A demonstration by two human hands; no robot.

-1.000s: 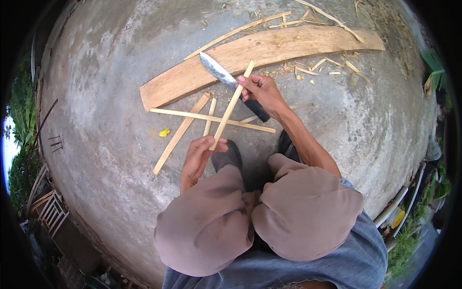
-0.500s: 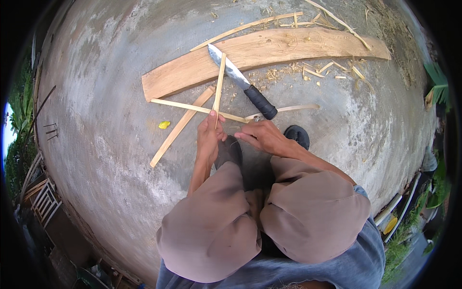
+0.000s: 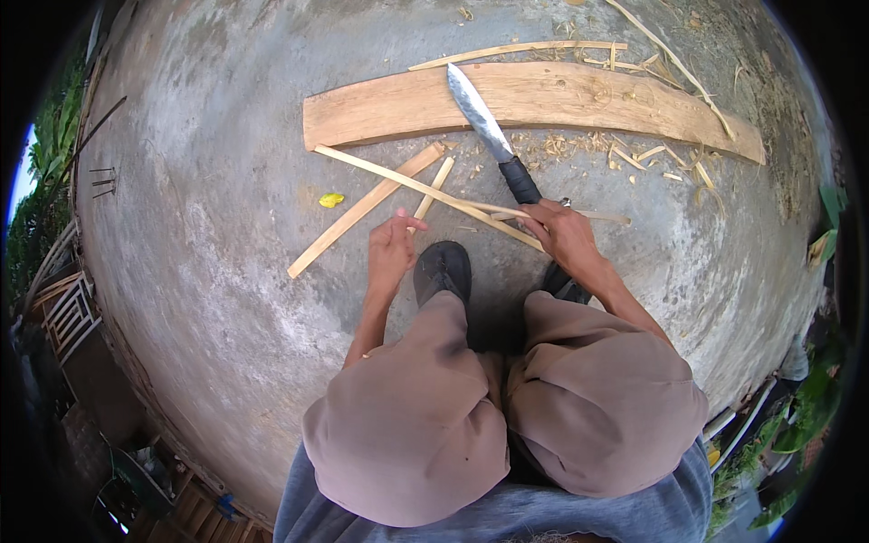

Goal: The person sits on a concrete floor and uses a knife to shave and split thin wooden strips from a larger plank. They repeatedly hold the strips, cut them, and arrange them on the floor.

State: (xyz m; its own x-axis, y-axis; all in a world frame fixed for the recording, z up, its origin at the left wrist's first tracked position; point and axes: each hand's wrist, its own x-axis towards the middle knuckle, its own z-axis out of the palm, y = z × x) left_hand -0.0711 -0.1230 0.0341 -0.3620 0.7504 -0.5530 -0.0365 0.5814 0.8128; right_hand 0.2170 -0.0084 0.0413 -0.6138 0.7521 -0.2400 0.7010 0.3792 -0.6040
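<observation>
Concrete (image 3: 226, 181) underlay the plank (image 3: 597, 98); left hand (image 3: 392, 249) and right hand (image 3: 565, 233) curled, holds indeterminate; we judged a right-hand nudge could dislodge the knife (image 3: 490, 128).

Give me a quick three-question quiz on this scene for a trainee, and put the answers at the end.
1. True or false: the knife has its tip pointing toward the person's knees.
2. What color is the small object lying on the concrete floor? A) red B) yellow C) blue
3. Which hand is nearer the knife's black-wrapped handle?

Key: 1. False; the tip points away. 2. B. 3. The right hand.
</observation>
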